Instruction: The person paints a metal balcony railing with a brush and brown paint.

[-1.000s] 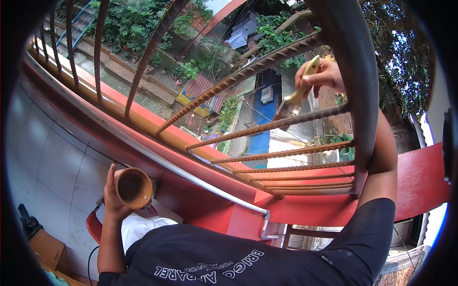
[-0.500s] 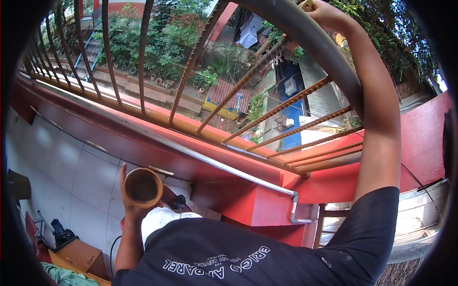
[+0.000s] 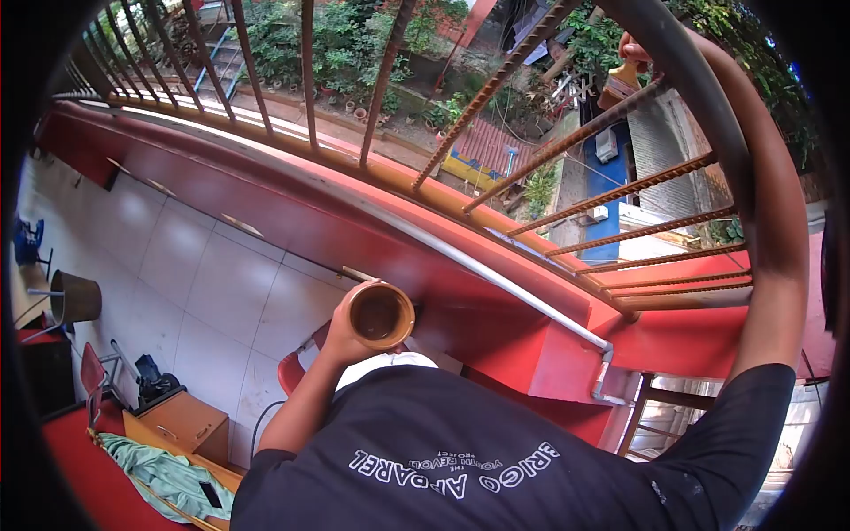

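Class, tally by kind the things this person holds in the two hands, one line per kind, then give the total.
cup: 1, in the left hand
brush: 1, in the right hand, up at the railing
Total: 2

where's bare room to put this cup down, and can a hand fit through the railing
Left of the cup, bare tiled floor between the red wall and the wooden cabinet. Wide gaps between the bars near the brush; they crowd at the red corner.
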